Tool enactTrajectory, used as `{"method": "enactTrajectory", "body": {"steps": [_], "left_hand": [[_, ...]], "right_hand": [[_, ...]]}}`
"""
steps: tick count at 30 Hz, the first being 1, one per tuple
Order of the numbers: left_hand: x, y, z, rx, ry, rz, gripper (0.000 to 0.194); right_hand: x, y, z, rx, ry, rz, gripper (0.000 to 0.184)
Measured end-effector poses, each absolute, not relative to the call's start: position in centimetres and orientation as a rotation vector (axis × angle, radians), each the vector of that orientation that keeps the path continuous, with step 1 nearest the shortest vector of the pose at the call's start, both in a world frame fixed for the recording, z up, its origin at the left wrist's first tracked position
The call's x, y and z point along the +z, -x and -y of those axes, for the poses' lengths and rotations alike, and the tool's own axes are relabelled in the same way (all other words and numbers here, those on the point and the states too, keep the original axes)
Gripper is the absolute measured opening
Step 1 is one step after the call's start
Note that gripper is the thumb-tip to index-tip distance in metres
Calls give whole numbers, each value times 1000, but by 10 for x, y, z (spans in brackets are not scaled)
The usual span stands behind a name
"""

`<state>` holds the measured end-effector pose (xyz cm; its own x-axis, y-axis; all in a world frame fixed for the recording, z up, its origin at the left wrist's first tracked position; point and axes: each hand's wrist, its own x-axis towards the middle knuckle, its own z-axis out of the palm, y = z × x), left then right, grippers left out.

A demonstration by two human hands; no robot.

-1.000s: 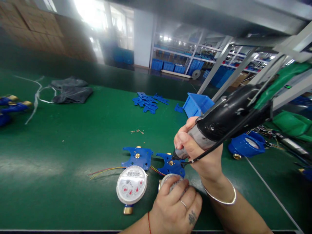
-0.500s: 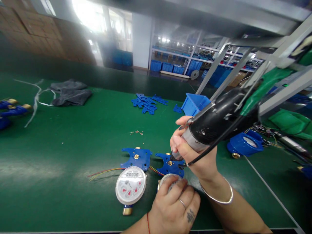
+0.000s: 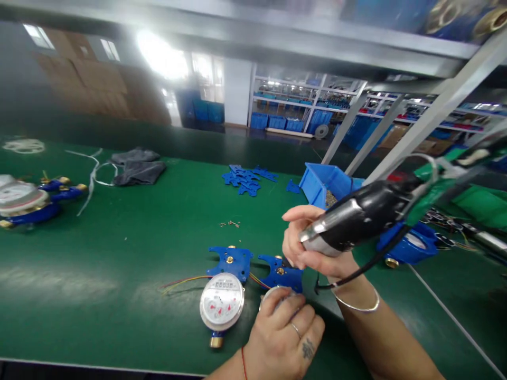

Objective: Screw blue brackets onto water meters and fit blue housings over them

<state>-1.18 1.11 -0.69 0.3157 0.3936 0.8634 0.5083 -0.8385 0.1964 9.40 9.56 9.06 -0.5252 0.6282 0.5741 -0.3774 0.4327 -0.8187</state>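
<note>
My right hand (image 3: 309, 245) is wrapped round a black and silver electric screwdriver (image 3: 360, 216), held tilted over the right blue plate (image 3: 273, 274). Its tip is largely hidden by my fingers. That plate has a brass fitting in its middle and is joined to a water meter (image 3: 273, 294), mostly covered by my left hand (image 3: 287, 335), whose fingers curl over the dial. To the left, a second water meter (image 3: 222, 303) lies dial up, with another blue plate (image 3: 237, 262) behind it and red and yellow wires at its side.
Small screws (image 3: 230, 224) lie loose behind the plates. Farther back are a pile of blue plates (image 3: 243, 179) and a blue bin (image 3: 317, 184) with small parts. Grey cloth (image 3: 138, 166) and more meters (image 3: 24, 198) are at left; a blue meter (image 3: 412, 243) stands right.
My right hand has raised the screwdriver off the right plate's brass fitting and tipped it more level. My left hand stays on the meter. The view has shifted, showing more at the left.
</note>
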Motion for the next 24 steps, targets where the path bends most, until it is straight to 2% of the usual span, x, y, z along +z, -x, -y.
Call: {"method": "enactTrajectory", "body": {"steps": [7, 14, 18, 21, 24], "left_hand": [[-6, 2, -13, -1667, 2293, 844, 25], [58, 68, -43, -1572, 2398, 754, 21], [56, 124, -130, -985, 2540, 1371, 21], [31, 148, -193, -687, 2597, 1528, 18], [9, 154, -225, -385, 2698, 1579, 14]], "right_hand": [[130, -124, -87, 949, 207, 1379, 20], [142, -135, -82, 904, 313, 972, 20], [145, -136, -83, 894, 327, 906, 22], [147, -139, -81, 883, 355, 894, 24], [146, -145, -79, 882, 412, 865, 29]]}}
